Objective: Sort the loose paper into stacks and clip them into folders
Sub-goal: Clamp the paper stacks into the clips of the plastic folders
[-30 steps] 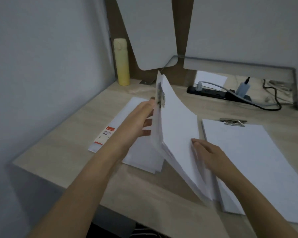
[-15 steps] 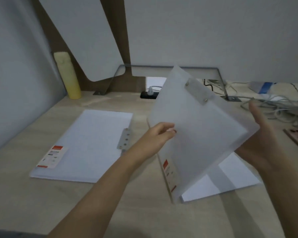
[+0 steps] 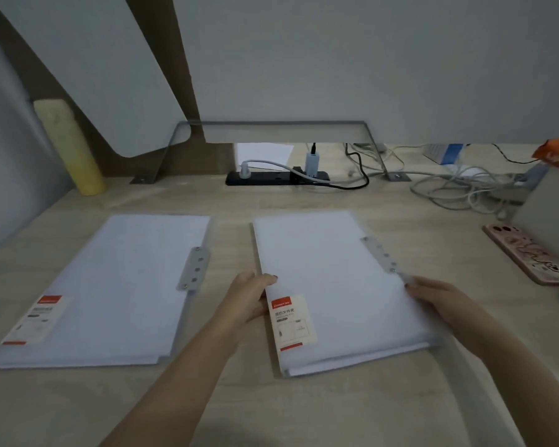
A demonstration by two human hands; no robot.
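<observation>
Two translucent white folders lie closed and flat on the wooden desk, each with paper inside and a metal clip strip on its right edge. The left folder rests alone, an orange-striped label at its near left corner. The right folder carries a similar label near its left edge. My left hand grips the right folder's left edge, thumb on top. My right hand holds its right edge just below the clip strip.
A yellow bottle stands at the back left. A black power strip with plugs and tangled cables runs along the back. A phone in a pink case lies at the right, beside a grey box.
The right folder, which stood tilted up between my hands half a second ago, now lies flat and closed on the desk. Both hands have moved to its side edges.
</observation>
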